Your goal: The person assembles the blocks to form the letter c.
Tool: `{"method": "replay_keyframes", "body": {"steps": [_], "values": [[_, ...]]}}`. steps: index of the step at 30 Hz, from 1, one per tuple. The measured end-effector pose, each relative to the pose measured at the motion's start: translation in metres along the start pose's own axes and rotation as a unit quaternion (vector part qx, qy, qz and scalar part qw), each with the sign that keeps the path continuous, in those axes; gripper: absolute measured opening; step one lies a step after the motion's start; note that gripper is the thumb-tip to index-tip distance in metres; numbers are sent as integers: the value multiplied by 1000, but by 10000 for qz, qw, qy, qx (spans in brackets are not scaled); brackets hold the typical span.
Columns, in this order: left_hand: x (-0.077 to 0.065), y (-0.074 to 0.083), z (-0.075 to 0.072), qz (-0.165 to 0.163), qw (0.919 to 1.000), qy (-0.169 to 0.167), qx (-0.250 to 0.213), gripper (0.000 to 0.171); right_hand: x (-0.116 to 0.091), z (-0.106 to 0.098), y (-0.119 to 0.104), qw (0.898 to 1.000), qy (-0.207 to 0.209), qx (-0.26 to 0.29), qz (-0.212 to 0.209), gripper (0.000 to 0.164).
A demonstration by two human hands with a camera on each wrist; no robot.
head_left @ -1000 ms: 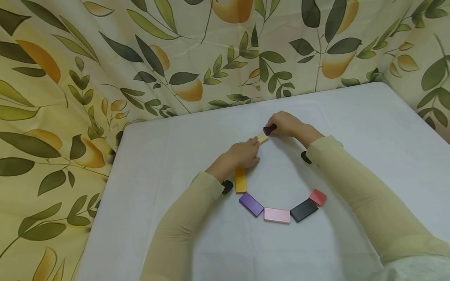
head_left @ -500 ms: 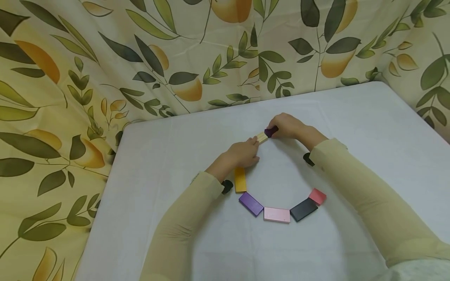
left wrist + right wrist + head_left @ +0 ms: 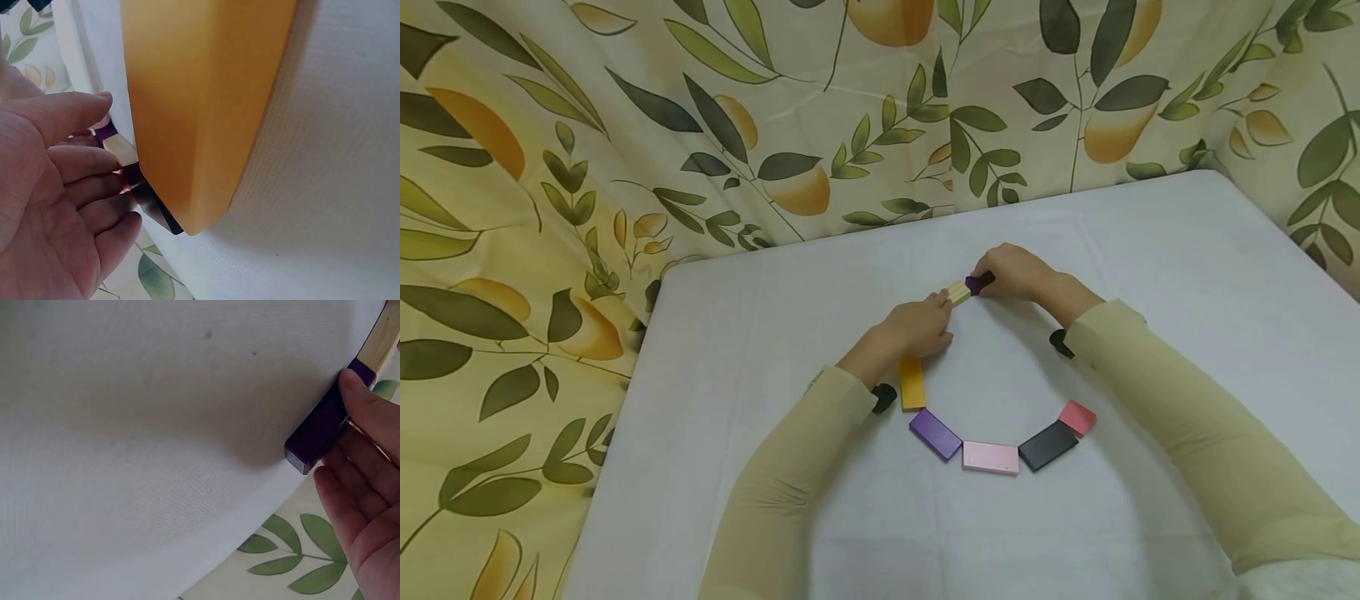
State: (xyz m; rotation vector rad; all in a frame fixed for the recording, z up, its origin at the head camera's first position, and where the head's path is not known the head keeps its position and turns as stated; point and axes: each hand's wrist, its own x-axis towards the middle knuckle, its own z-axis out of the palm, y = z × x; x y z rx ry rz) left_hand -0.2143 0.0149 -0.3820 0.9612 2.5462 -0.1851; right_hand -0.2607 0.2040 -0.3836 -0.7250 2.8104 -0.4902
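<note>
My right hand (image 3: 1011, 271) pinches a dark purple block (image 3: 322, 419) between thumb and fingers. Its end meets a bare wooden block (image 3: 958, 293) at the far side of a curved row. My left hand (image 3: 917, 327) lies over the row, fingertips on the wooden block, fingers only gently bent. In the left wrist view these fingers lie along a black block (image 3: 153, 203), which the hand hides from the head view. A yellow block (image 3: 912, 385) extends from under the left hand toward the near side.
The curve continues with a purple block (image 3: 936, 435), a pink block (image 3: 991, 457), a dark grey block (image 3: 1048, 446) and a short red block (image 3: 1078, 418). A white cloth covers the table (image 3: 737, 333). A leaf-and-fruit patterned curtain (image 3: 880, 125) stands behind it.
My right hand has shifted slightly right and nearer with the dark purple block, which now lines up with the wooden block's end. The left hand stays put.
</note>
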Motion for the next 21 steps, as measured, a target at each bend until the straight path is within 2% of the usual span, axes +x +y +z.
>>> {"method": "replay_keyframes", "body": {"steps": [12, 21], "values": [[1, -2, 3, 59, 10000, 42, -14, 60, -1, 3, -4, 9997, -15, -44, 237, 25], [0, -2, 1, -17, 9999, 58, -94, 59, 0, 5, -4, 9996, -6, -64, 285, 25]]}}
